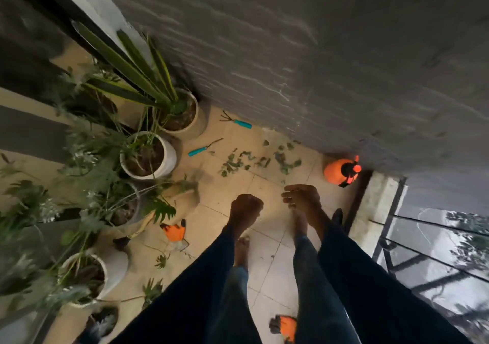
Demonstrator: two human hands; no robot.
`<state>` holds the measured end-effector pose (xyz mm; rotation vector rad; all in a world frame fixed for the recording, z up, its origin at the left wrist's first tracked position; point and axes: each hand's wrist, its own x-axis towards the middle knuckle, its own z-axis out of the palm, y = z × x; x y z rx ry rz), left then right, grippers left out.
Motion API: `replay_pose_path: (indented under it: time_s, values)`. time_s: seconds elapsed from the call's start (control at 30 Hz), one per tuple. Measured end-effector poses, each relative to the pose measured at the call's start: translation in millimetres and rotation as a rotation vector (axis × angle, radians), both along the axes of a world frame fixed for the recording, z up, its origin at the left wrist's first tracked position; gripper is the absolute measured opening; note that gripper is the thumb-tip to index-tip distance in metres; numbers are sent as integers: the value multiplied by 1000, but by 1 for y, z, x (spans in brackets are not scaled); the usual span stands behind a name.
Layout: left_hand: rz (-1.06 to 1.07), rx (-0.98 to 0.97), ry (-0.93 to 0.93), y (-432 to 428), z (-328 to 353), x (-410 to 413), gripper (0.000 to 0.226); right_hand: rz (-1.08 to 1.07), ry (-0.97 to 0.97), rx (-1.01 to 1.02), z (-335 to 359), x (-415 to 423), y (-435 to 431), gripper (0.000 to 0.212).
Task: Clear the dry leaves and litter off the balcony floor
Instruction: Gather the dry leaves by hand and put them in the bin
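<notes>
Green and dry leaves lie scattered on the beige tile floor near the grey wall. More leaf bits lie beside the pots at the left. My left hand is curled into a fist above the floor, and nothing shows in it. My right hand hangs beside it with fingers loosely extended, holding nothing. Both hands are nearer to me than the leaf scatter and do not touch it. My bare feet stand on the tiles below them.
Several potted plants line the left side. Two teal-handled hand tools lie by the wall. An orange sprayer stands in the corner. Orange gloves lie on the floor. A railing runs at the right.
</notes>
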<state>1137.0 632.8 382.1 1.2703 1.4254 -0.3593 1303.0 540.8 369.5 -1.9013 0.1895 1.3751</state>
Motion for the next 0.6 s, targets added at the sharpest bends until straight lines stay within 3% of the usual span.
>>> replay_pose_path:
  time_s: [0.27, 0.47, 0.6]
  values:
    - [45, 58, -99, -12, -113, 36, 25, 40, 29, -82, -169, 36, 14, 11]
    - [-8, 163, -180, -5, -265, 58, 16, 295, -245, -170, -337, 57, 27, 25]
    - [-72, 203, -220, 0, -365, 65, 15, 178, -439, -155, -456, 61, 25, 20]
